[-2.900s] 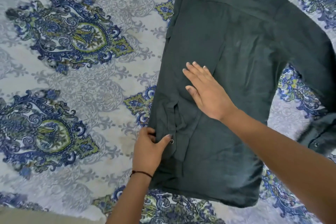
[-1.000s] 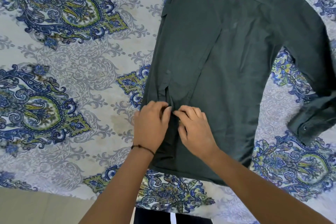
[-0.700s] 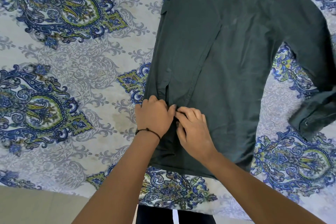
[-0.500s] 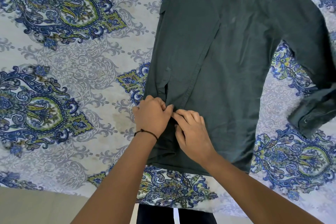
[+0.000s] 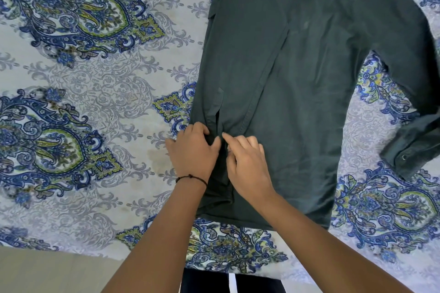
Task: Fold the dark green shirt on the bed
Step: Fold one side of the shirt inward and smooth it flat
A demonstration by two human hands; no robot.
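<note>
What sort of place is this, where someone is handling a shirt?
Probably a bedroom in a home. The dark green shirt lies spread on a blue and green patterned bed sheet, and past the sheet's near edge there is what looks like pale floor.

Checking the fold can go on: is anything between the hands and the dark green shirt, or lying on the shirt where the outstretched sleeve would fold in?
Nothing visible. The left hand and right hand grip the dark green shirt near its left edge, and its body is bare up to the sleeve.
</note>
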